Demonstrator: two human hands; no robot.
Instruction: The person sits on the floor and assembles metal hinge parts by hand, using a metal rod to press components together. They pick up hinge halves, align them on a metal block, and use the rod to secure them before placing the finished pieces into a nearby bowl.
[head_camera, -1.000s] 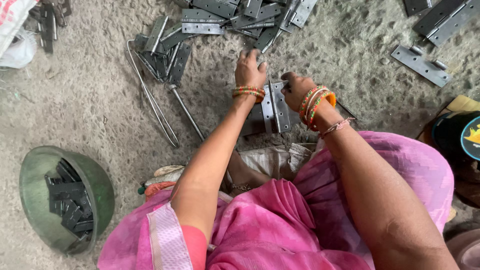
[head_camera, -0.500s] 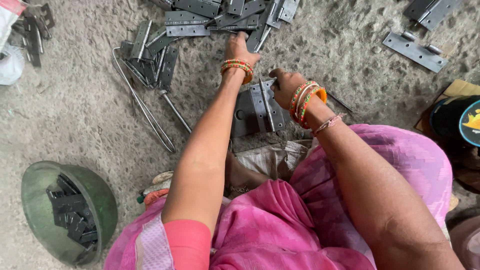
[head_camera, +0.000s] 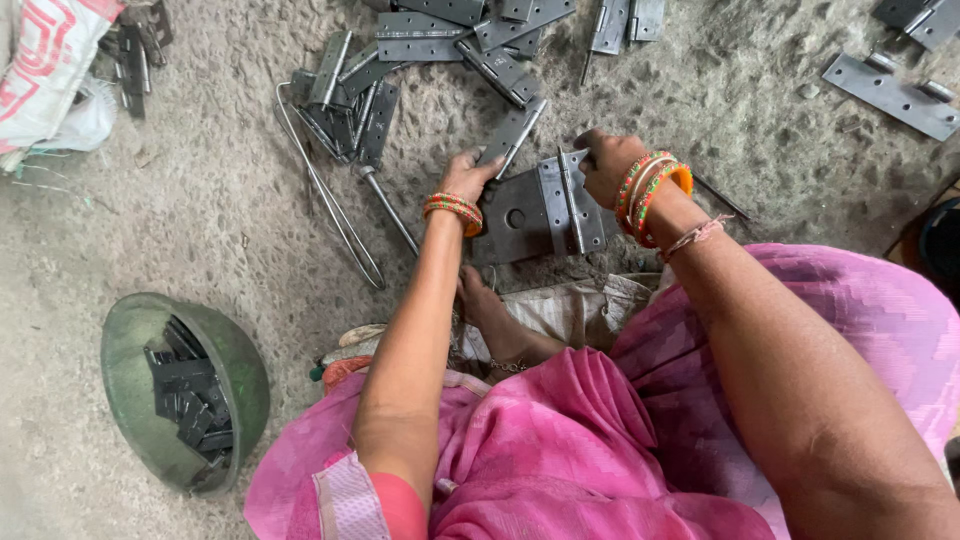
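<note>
left hand (head_camera: 468, 178): closed on a hinge leaf (head_camera: 512, 133), far of the large hinge (head_camera: 540, 212)
right hand (head_camera: 605, 165): gripped on large hinge's far right edge
green bowl (head_camera: 235, 365): near left, on floor

Person wore bright pink patterned garment (head_camera: 600, 450), short sleeve with paler striped band. Left hand (head_camera: 468, 178): orange-green beaded bangles at wrist. Right hand (head_camera: 607, 165): stacked orange, green bangles plus thin thread. Bare foot wore anklet.

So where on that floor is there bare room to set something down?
Bare concrete lies between the green bowl and the bent wire rod, and to the right between the right hand and the long hinge. The top is crowded with the hinge pile; the left hand touches the hinge plates.
</note>
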